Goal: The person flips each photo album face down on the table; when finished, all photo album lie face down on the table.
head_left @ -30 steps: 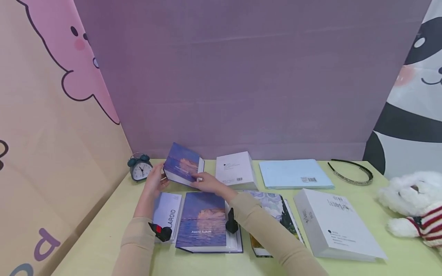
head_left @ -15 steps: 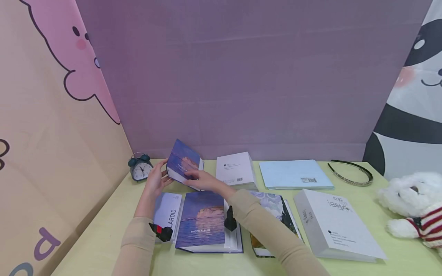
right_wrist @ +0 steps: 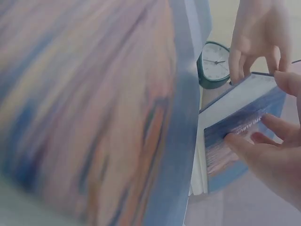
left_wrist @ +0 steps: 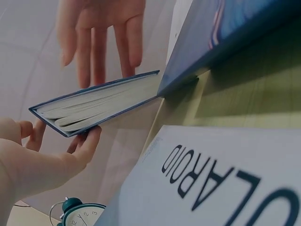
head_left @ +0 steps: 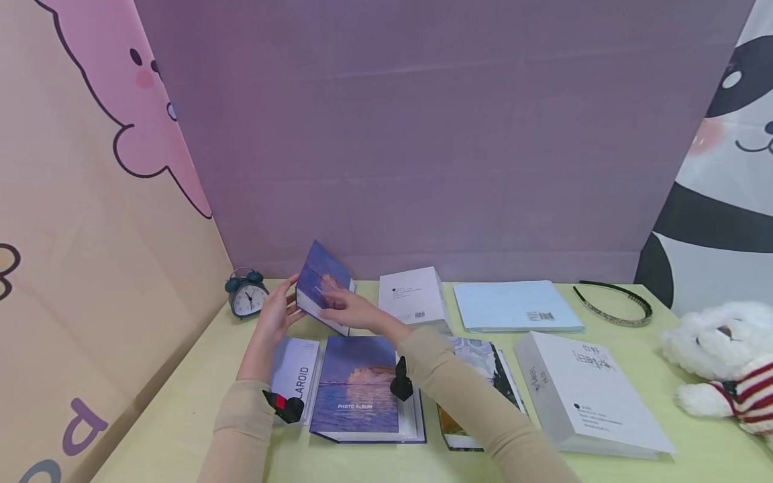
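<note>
A small photo album (head_left: 320, 272) with a purple-blue sunset cover is held tilted above the back left of the table. My left hand (head_left: 276, 315) grips its left edge, fingers curled underneath, as the left wrist view shows beside the page block (left_wrist: 99, 106). Across the cover lie the outstretched fingers of my right hand (head_left: 356, 312); in the right wrist view this hand (right_wrist: 273, 155) spreads over the printed title. Below both hands, a larger photo album (head_left: 356, 382) with the same picture lies flat, beside a pale album (head_left: 292, 369) lettered "LAROID", partly hidden by the left forearm.
An alarm clock (head_left: 247, 298) stands left of my left hand. Further right are a white album (head_left: 410, 295), a light blue folder (head_left: 516, 305), a headband (head_left: 612, 305), a thick white album (head_left: 594, 396) and a plush toy (head_left: 725, 355). My right forearm crosses a painted-cover book (head_left: 477, 355).
The small photo album has turned and tipped more upright, shifting slightly right and up. My right hand's fingers have slid from its lower right corner further left onto the cover.
</note>
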The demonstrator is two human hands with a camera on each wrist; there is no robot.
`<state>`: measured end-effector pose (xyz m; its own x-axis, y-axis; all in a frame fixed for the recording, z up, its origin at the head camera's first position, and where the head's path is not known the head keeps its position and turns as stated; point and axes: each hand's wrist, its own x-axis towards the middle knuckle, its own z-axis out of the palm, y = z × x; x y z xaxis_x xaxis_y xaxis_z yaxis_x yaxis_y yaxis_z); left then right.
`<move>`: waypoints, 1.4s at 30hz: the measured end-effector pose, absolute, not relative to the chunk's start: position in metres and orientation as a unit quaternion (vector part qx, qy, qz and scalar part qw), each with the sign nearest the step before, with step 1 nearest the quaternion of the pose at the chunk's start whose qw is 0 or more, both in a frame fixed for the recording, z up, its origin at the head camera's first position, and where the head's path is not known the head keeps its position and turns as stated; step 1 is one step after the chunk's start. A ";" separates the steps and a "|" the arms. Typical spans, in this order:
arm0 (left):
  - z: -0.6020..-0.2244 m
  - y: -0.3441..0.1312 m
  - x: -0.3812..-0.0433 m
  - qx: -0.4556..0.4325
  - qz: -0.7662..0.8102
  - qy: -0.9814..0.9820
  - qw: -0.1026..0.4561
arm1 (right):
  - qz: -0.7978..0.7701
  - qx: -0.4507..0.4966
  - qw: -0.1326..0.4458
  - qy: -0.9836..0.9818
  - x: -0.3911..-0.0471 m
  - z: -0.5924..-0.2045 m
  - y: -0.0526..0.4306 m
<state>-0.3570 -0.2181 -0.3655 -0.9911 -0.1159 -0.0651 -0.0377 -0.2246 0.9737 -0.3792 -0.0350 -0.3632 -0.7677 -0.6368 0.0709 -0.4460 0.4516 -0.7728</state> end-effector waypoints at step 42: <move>-0.379 -0.214 -0.352 0.000 -0.744 -0.669 0.000 | -0.575 -0.158 0.038 0.802 -0.374 -0.359 -0.051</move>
<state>-0.3523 -0.2144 -0.3788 -1.0000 0.0008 0.0005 0.0004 -0.1061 0.9944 -0.3739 -0.0507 -0.3590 -0.9474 -0.2966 0.1204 -0.2095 0.2899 -0.9338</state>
